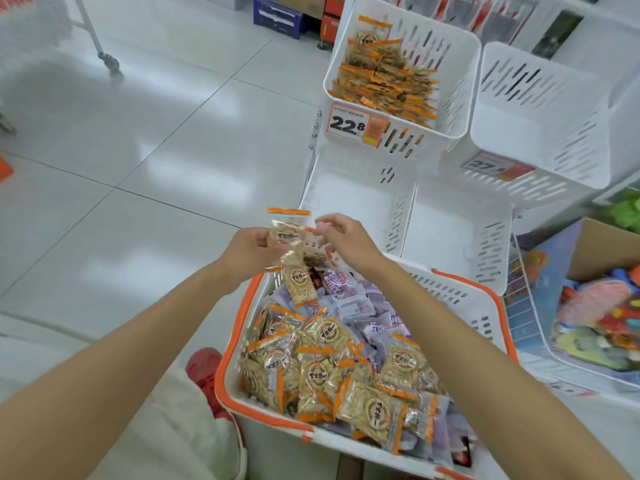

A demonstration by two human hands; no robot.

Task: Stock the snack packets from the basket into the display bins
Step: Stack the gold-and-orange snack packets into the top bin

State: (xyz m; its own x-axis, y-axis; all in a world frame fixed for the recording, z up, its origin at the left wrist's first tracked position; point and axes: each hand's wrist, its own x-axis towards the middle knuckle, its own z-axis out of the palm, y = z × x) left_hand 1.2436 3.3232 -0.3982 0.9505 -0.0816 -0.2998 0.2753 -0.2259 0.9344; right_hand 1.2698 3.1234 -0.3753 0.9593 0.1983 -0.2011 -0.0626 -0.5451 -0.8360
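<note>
A white basket with an orange rim (231, 362) stands in front of me, full of orange-edged snack packets (322, 372) and purple packets (349, 303). My left hand (249, 249) holds a small stack of orange-edged packets (289, 233) above the basket's far edge. My right hand (346, 242) is right beside that stack, fingers curled at its right side. Further back, a white display bin (464, 95) with a 22.8 price tag holds several of the same orange packets (384, 77). Three white bins (540, 109) (349, 199) (453, 233) around it look empty.
A wire bin with colourful toys (599, 317) and a cardboard box (609, 251) are at the right. White tiled floor (138, 150) spreads to the left, with a trolley wheel (110, 62) far back. A red shoe (204, 372) shows beside the basket.
</note>
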